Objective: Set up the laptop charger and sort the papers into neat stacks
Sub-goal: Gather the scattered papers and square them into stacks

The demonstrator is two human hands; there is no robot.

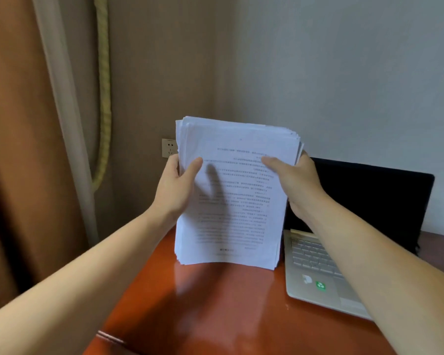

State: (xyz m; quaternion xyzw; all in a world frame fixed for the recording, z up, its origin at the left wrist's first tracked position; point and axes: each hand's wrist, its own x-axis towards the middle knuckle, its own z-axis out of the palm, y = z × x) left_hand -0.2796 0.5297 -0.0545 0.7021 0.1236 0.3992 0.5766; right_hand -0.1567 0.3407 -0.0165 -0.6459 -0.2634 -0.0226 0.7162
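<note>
Head view, one frame.

1. Papers: thick white sheaf, printed text on the front sheet. Held upright, bottom edge resting on the desk. Top edges are uneven, sheets fanned slightly at the upper right corner. Stands just left of the laptop, in front of the wall corner.

2. Left hand: clamped on the left edge of the papers, thumb laid across the front sheet, fingers behind and hidden. Bare forearm reaches in from lower left.

3. Right hand: clamped on the right edge near the top, thumb across the front sheet, fingers behind the sheaf. Forearm crosses over the laptop keyboard.

4. Desk: glossy reddish-brown wood, showing the papers' shadow.

5. Laptop: silver, lid open, screen dark. Two small stickers, one white and one green, beside the trackpad. Sits at the right of the desk against the wall.

6. Socket: white wall plate, partly hidden by the papers' left edge.

7. Curtain: brown, with pale lining, far left.

8. Rope: yellowish tieback hanging beside the curtain.
</note>
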